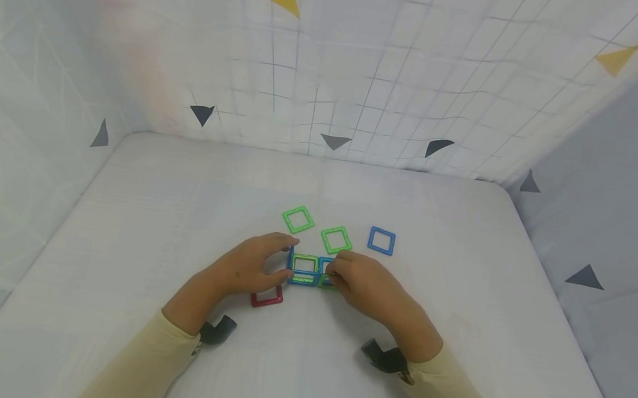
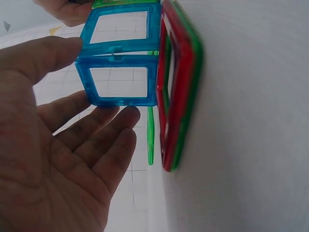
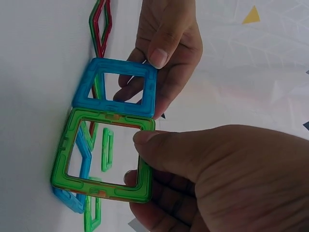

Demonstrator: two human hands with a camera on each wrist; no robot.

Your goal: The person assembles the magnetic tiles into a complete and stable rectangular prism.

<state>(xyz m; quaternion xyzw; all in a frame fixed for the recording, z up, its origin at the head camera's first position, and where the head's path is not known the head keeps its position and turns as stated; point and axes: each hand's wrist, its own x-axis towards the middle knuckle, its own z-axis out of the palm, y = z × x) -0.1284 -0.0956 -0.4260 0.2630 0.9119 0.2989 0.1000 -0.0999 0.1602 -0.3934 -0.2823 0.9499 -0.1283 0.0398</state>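
Note:
My left hand (image 1: 242, 267) holds the left end of a small upright structure of square magnetic tiles. Its thumb presses a corner where two blue magnetic tiles (image 2: 120, 47) join, and its fingers reach around the far side. With thumb and fingers, my right hand (image 1: 371, 289) pinches the edge of a green magnetic tile (image 3: 145, 188). This tile stands edge to edge with the front blue tile (image 3: 116, 65). Behind the front row, a green-edged tile (image 1: 306, 256) shows in the head view. The right hand hides part of the structure there.
Beyond the hands lie two loose green tiles (image 1: 303, 227) and a blue tile (image 1: 379, 249). A red tile (image 1: 266, 302) lies below the left hand, with green along its side in the left wrist view. Fabric walls surround the white table (image 1: 437, 217).

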